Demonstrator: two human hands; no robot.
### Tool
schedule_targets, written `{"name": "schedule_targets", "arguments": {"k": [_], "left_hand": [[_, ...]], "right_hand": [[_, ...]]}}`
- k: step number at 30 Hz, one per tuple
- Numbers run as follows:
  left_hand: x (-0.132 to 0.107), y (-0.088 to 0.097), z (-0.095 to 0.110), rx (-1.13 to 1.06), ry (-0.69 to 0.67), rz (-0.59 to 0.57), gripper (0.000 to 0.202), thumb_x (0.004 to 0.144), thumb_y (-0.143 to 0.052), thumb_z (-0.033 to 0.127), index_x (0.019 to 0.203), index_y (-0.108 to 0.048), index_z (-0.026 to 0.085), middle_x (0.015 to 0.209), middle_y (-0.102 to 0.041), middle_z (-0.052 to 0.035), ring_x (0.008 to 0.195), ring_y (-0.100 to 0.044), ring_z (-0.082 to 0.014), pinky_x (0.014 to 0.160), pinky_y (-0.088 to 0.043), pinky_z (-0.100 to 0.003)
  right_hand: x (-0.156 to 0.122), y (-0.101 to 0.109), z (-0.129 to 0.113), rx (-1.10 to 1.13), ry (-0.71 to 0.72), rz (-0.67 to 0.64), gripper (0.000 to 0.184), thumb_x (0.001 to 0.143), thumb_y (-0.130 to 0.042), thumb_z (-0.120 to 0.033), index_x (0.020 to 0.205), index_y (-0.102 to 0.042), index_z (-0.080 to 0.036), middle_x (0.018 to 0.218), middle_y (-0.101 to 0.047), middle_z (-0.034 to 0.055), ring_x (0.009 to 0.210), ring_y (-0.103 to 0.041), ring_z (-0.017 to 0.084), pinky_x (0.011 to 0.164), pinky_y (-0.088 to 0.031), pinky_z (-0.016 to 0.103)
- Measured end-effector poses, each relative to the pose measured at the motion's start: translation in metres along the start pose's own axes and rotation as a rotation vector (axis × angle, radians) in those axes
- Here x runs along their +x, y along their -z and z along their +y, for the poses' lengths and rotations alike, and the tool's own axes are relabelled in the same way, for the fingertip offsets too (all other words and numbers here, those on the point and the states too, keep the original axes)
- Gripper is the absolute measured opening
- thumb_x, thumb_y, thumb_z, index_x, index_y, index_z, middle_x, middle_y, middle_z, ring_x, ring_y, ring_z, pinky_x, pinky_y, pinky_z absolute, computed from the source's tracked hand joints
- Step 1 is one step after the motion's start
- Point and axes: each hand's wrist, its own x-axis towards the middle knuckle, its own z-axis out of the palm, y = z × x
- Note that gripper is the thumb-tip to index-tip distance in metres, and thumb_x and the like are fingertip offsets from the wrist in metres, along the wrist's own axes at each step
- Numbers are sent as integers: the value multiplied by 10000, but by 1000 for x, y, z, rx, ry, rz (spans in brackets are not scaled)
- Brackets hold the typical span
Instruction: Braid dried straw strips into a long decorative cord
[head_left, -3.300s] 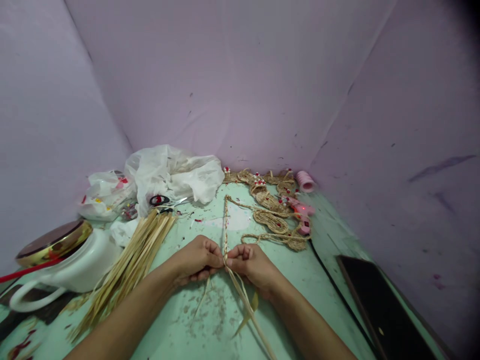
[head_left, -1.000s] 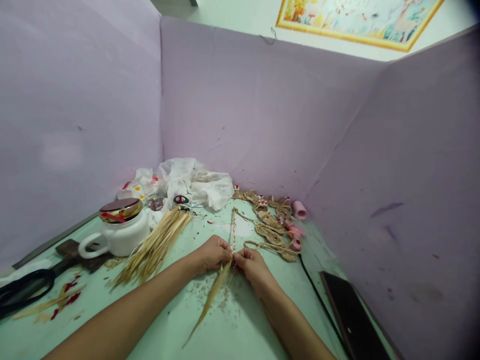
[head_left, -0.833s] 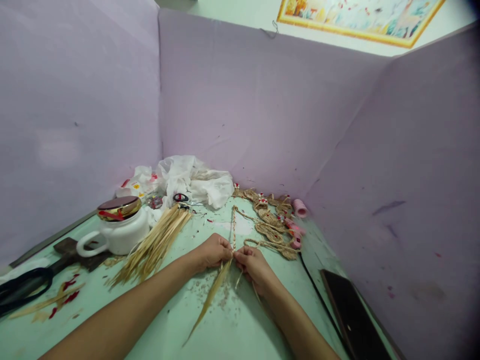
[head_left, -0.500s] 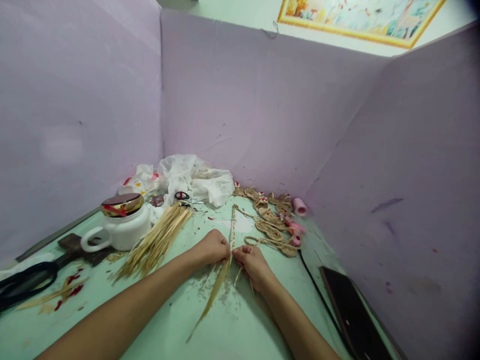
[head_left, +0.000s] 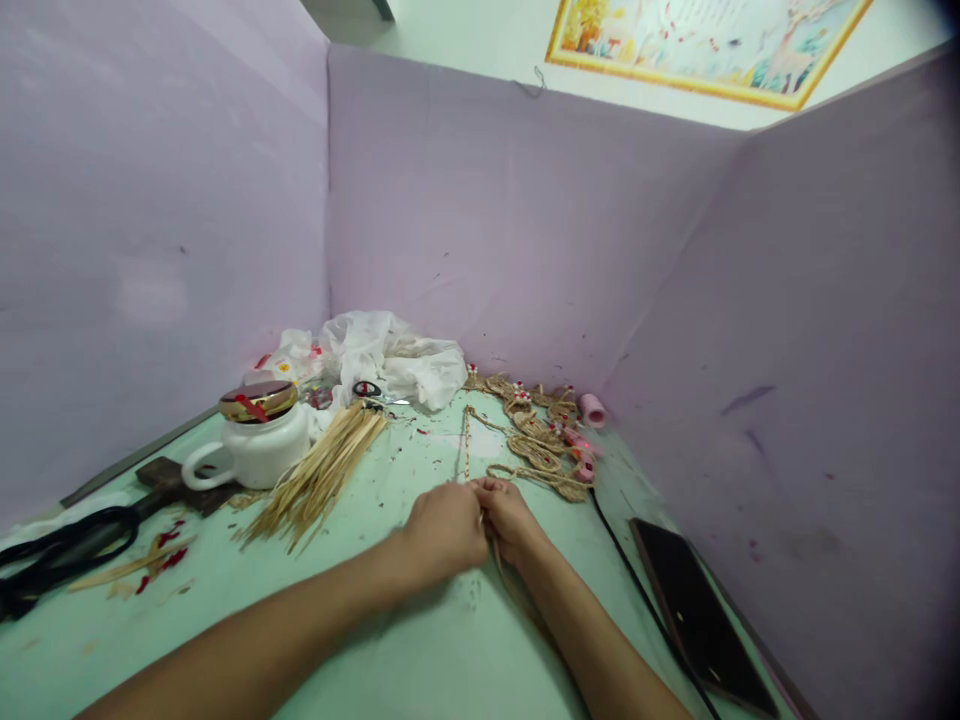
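Note:
My left hand (head_left: 448, 532) and my right hand (head_left: 510, 518) meet at the middle of the table, both closed at the near end of a thin straw braid (head_left: 467, 445). The braid runs straight away from me over the tabletop and bends at its far end toward a coiled braided cord (head_left: 536, 452). My left hand's fingers curl over the loose strands and hide most of them. With thumb and forefinger my right hand pinches at the same spot. One pale strand (head_left: 504, 575) trails below the right hand along the forearm.
A bundle of dry straw (head_left: 322, 475) lies left of my hands, beside a white lidded mug (head_left: 266, 448). Black-handled scissors (head_left: 82, 550) rest at far left. White plastic bags (head_left: 397, 360) sit behind. On the right are a pink glue gun (head_left: 581, 455), its cord and a black phone-like slab (head_left: 697, 610).
My left hand has come rightward and nearer me, now against my right hand. The long loose strand that pointed toward me is hidden. The view has shifted slightly.

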Motion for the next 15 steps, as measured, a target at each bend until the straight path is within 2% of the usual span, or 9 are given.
{"name": "schedule_targets", "arguments": {"k": [2, 3, 6, 8, 10, 12, 15], "left_hand": [[13, 11, -6, -1, 23, 174, 155, 635, -487, 224, 572, -582, 119, 583, -562, -93, 621, -531, -179, 558, -344, -254], [20, 15, -10, -92, 84, 164, 149, 632, -483, 214, 565, -575, 117, 514, -532, -62, 542, -504, -145, 507, -328, -231], [35, 16, -21, -507, 290, -160, 142, 631, -485, 210, 555, -551, 109, 416, -470, -8, 378, -404, -80, 385, -264, -192], [39, 10, -26, -692, 346, -296, 139, 621, -503, 209, 538, -536, 102, 421, -479, -6, 357, -400, -66, 352, -253, -178], [41, 4, -31, -713, 333, -309, 127, 599, -523, 201, 527, -541, 97, 401, -472, -2, 344, -406, -67, 336, -261, -174], [41, 3, -33, -627, 300, -276, 97, 571, -529, 181, 526, -556, 100, 353, -432, 19, 307, -367, -64, 315, -243, -176], [40, 6, -30, -510, 287, -214, 77, 535, -514, 143, 461, -504, 123, 309, -371, 45, 266, -292, -55, 288, -172, -181]], "right_hand": [[1, 2, -1, -34, -18, -42, 177, 576, -568, -273, 522, -445, -158, 359, -341, -82, 319, -233, 35, 361, -133, 198], [1, 3, -1, -57, -18, -57, 185, 590, -556, -279, 509, -442, -157, 349, -321, -85, 311, -209, 32, 356, -108, 201], [2, 3, -2, -88, -5, -80, 186, 603, -541, -277, 500, -453, -150, 361, -366, -71, 313, -228, 29, 357, -105, 201], [2, 3, -3, -95, 0, -96, 155, 585, -557, -260, 521, -478, -144, 399, -439, -52, 327, -272, 30, 362, -132, 197], [4, 4, -2, -132, 14, -107, 136, 578, -570, -250, 539, -501, -139, 428, -479, -43, 336, -287, 31, 368, -154, 195], [7, 6, 1, -201, 56, -113, 131, 594, -560, -248, 541, -516, -136, 443, -500, -35, 348, -287, 32, 380, -179, 192], [12, 10, 5, -346, 167, -98, 108, 618, -522, -216, 547, -529, -135, 480, -543, -8, 409, -371, 56, 423, -253, 186]]}}
